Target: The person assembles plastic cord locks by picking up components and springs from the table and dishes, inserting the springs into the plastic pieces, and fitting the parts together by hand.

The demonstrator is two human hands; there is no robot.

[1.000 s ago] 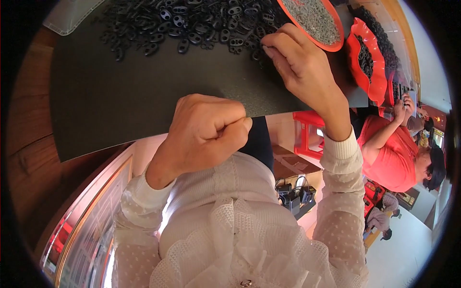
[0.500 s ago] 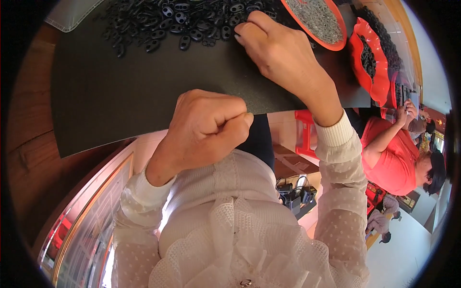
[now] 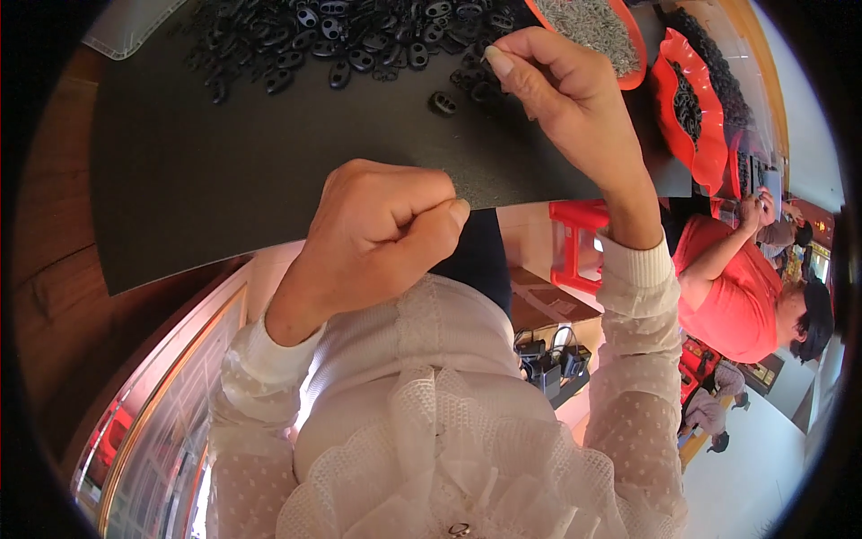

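My left hand (image 3: pixel 382 229) is closed in a fist above the near edge of the dark mat (image 3: pixel 233 162). Its thumb presses against the curled index finger, and whatever it holds is hidden. Farther forward, my right hand (image 3: pixel 575 103) has thumb and index finger pinched together beside a heap of small black oval pieces (image 3: pixel 359 58), each with two holes. I cannot make out anything between those fingertips. One black two-holed oval piece (image 3: pixel 443 103) lies on the mat apart from the heap, left of the right hand.
At the far right stand a red tray (image 3: pixel 639 54) of small silvery metal parts (image 3: pixel 588 31) and a wavy red bowl (image 3: pixel 709 135) holding black pieces. A clear plastic tray (image 3: pixel 126 31) sits far left. A person in a red shirt (image 3: pixel 732 287) works on the right, near a red stool (image 3: pixel 567 247).
My right hand has moved right and turned, its thumb now showing. A single black oval piece now lies apart from the heap. My left hand has shifted slightly left, still closed.
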